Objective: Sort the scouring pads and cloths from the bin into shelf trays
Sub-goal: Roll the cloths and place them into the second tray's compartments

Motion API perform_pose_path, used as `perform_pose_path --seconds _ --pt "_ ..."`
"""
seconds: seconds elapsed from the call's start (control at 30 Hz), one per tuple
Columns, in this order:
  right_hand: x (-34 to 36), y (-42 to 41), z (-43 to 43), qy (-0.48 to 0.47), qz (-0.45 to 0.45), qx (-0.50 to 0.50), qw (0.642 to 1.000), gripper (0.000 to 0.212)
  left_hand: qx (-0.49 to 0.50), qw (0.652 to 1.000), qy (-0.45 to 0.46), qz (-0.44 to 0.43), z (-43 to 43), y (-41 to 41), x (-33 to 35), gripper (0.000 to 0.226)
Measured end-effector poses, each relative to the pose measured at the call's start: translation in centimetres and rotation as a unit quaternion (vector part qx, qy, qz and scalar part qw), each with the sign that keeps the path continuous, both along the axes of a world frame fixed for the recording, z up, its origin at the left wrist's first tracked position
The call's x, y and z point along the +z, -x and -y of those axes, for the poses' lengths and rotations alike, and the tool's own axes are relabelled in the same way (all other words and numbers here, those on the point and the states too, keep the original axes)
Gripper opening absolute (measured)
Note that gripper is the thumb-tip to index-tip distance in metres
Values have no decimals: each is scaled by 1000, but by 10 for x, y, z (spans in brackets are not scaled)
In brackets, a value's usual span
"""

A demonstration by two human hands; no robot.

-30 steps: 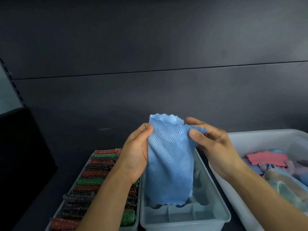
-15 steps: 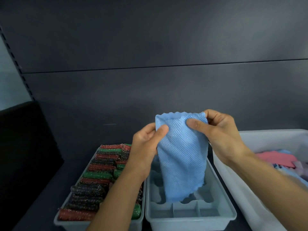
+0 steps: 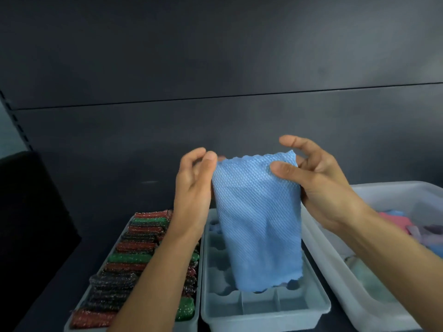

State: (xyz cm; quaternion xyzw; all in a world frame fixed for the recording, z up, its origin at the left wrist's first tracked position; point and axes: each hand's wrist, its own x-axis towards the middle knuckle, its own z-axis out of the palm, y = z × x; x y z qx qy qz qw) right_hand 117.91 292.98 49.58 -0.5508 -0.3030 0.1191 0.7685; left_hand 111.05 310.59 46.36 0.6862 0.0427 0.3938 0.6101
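On the left, a tray (image 3: 72, 327) sits on the shelf (image 3: 100, 212). It is packed with red, green and dark pads (image 3: 134, 257) in a row. Next comes our left hand (image 3: 194, 185). Its thumb and fingers pinch the top left corner of the blue cloth (image 3: 259, 224).

The cloth hangs straight down from our fingers, with its long way up and down. Its wavy bottom edge dangles just over the middle tray (image 3: 321, 307), right below it. That tray has little walled slots. The cloth hides much of it, so we cannot tell what lies inside.

Our right hand (image 3: 321, 188) holds the top right corner, thumb on the front and fingers behind. The pointer finger sticks up free. Both hands are about as near to the middle tray.

We think the next move is to fold the cloth or lower it into that tray. On the right is the big white bin (image 3: 354, 298). In it lie other cloths (image 3: 395, 222), pink, blue and pale, not yet sorted.
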Motion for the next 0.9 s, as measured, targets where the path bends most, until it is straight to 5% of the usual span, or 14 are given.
perform_pose_path --seconds 0.13,0.3,0.43,0.57,0.7,0.77,0.9 --pt "5 0 -7 88 49 -76 992 46 65 983 -170 18 23 11 15 23" --pt "14 1 -8 89 31 -30 995 31 -151 964 -158 -149 43 8 13 60" --pt "26 8 4 134 103 67 983 34 -117 988 -51 -88 37 -2 8 31" --pt "24 -10 22 75 179 -82 978 53 -139 987 12 -79 25 0 8 19" --pt "-1 -25 22 190 50 86 977 90 -181 979 54 -78 18 7 18 19" --pt "-12 -26 16 173 19 143 974 79 -197 975 68 -75 14 9 21 21" --pt "-8 -21 6 71 -20 68 995 41 -178 977 73 -89 7 14 24 21"
